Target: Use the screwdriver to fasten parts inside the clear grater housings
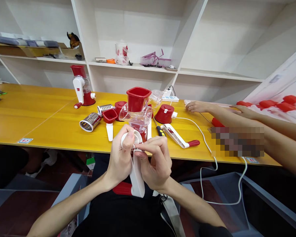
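Observation:
In front of my body, both hands hold a white crank handle with a red grip that points down and to the left. My left hand is wrapped round its round white top end. My right hand pinches the edge of that same end with thumb and fingers; any small part between them is hidden. Just beyond stands a rotary grater with a red hopper and clear body. To its right lie another crank handle, a yellow-black screwdriver and a red base.
Left on the table are grater drums, a small red hopper and an assembled grater. A white cable loops off the table edge at right. Another person's arms reach in from the right. Shelves stand behind.

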The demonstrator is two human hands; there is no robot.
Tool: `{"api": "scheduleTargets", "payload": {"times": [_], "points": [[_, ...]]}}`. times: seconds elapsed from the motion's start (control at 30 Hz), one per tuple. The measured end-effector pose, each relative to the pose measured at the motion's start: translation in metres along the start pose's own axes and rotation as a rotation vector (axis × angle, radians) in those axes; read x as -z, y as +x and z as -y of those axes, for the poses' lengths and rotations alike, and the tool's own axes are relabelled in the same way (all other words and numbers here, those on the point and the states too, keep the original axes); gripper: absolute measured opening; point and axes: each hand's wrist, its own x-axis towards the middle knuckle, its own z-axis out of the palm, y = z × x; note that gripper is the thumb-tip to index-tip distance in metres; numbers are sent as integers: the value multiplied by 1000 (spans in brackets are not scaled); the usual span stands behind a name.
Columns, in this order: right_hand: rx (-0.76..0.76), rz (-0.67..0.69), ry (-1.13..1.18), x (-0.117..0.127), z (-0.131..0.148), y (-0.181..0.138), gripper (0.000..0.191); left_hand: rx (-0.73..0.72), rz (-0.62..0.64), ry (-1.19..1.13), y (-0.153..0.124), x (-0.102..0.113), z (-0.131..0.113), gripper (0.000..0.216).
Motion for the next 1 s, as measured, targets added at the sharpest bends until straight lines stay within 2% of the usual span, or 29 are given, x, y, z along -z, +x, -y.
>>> {"api": "scheduleTargets", "payload": {"times": [0.17, 0.33, 0.43, 0.57, 0.67, 0.77, 0.9, 1.0], "points": [[6, -52, 14, 1, -3, 1, 11, -12, -16, -3, 4, 3, 1, 38], [27, -222, 4, 17, -11, 11, 13, 89, -80, -218, 4, 5, -7, 37], [51, -230, 15, 22, -15, 18, 14, 147, -40, -268, 4, 6, -12, 36], [51, -238, 25, 25, -24, 25, 11, 178, 5, -268, 12, 14, -15, 47], [22, -211, 33, 29, -32, 29, 11, 224, 53, -242, 18, 16, -13, 52], [26, -123, 52, 27, -36, 28, 13, 296, 140, -195, 15, 8, -3, 55], [75, 10, 72, 16, -37, 23, 14, 205, 191, -110, 9, -5, 14, 52], [68, 59, 95, 9, -37, 19, 18, 184, 161, -161, 7, -7, 21, 51]]}}
